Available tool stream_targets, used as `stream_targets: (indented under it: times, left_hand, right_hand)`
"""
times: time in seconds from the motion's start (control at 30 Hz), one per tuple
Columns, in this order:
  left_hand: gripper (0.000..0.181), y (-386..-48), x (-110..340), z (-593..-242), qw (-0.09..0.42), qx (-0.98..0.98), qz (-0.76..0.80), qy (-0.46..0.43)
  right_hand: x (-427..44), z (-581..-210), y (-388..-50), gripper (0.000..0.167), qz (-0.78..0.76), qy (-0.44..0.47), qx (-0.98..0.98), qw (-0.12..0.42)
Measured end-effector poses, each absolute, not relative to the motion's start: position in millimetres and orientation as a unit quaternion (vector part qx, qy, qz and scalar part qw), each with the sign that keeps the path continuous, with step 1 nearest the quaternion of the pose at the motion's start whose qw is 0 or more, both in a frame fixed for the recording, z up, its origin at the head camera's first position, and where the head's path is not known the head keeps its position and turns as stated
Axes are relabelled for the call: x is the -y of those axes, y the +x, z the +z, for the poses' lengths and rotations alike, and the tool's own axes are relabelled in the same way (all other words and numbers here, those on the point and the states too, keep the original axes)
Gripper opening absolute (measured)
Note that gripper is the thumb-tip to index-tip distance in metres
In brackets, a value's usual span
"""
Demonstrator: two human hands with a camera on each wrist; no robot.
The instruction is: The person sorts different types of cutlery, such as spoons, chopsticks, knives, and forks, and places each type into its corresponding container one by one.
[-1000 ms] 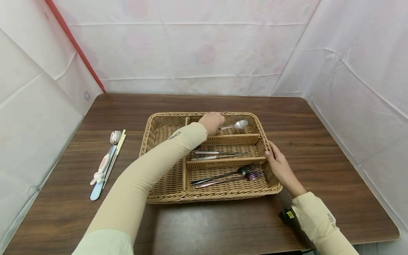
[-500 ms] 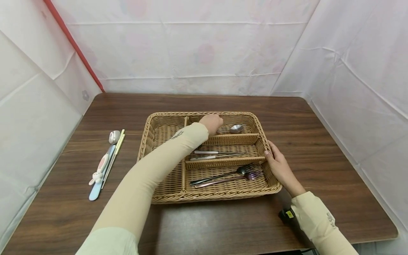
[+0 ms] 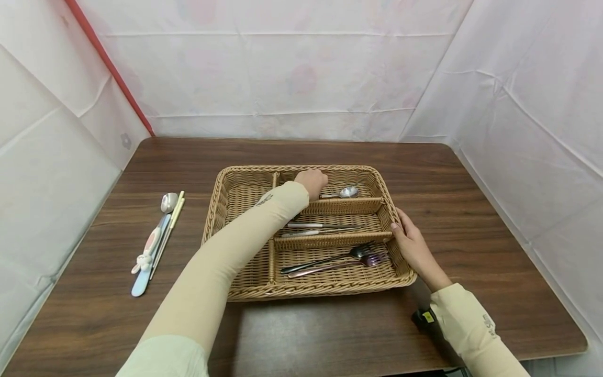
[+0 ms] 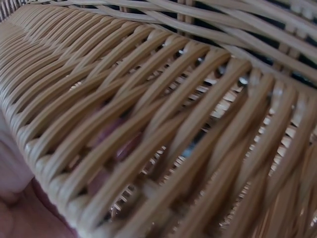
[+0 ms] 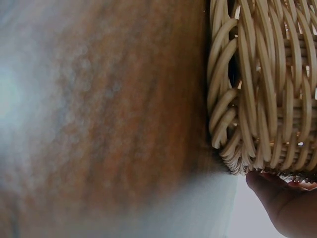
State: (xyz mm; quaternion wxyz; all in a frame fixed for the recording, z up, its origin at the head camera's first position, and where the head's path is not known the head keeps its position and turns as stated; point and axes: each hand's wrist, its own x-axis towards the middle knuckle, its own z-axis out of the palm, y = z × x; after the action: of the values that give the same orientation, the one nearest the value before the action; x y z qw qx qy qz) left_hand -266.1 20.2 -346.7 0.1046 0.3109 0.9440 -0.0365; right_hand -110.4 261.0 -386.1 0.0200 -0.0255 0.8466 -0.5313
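Observation:
A wicker cutlery basket with several compartments stands on the table. My left hand reaches into its back compartment and holds the handle end of a metal spoon; its fingertips are hidden. The bowl of the spoon lies low, near the compartment's floor. Wicker fills the left wrist view, with part of my left hand at its edge. My right hand grips the right rim of the basket. In the right wrist view, my right hand has its thumb against the wicker.
White-handled cutlery lies in the middle compartment. A dark fork and a pinkish fork share the front one. On the table's left lie a bunny-handled spoon, a light-blue-handled utensil and yellow-ended chopsticks.
The spoon has come down and slightly left into the back compartment, its bowl lower than before. My left hand has shifted a little left with it. My right hand stays on the rim.

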Motion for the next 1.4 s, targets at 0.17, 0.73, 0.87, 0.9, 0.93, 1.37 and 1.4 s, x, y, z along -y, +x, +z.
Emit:
stream_targets:
  times: [0.17, 0.73, 0.87, 0.9, 0.93, 1.37, 1.4]
  left_hand:
    - [0.021, -270.2, -18.0, -343.7, 0.113, -0.947, -0.028, 0.3]
    - [0.007, -255.5, 89.3, -275.2, 0.016, -0.953, 0.083, 0.292]
    - [0.011, -245.3, 139.0, -274.0, 0.004, -0.962, 0.089, 0.26]
    - [0.012, -242.1, 151.2, -275.6, 0.001, -0.964, 0.087, 0.25]
    - [0.013, -238.9, 163.3, -278.1, -0.001, -0.966, 0.086, 0.243]
    - [0.019, -205.0, 246.6, -335.3, 0.042, -0.981, 0.114, 0.153]
    - [0.017, -204.4, 248.7, -338.9, 0.042, -0.981, 0.114, 0.151]
  right_hand:
    - [-263.0, -385.8, -111.8, 0.052, -0.53, -0.024, -0.848, 0.021]
    - [-269.7, -384.2, -115.3, 0.054, -0.516, -0.02, -0.856, 0.032]
    - [-271.2, -384.0, -116.5, 0.054, -0.511, -0.018, -0.859, 0.038]
    - [-271.4, -383.9, -116.5, 0.054, -0.509, -0.018, -0.86, 0.038]
    - [-271.7, -383.7, -116.6, 0.054, -0.508, -0.018, -0.86, 0.039]
    - [-277.1, -381.6, -112.5, 0.054, -0.512, -0.013, -0.859, 0.033]
    - [-277.2, -381.7, -112.9, 0.054, -0.512, -0.012, -0.858, 0.033]
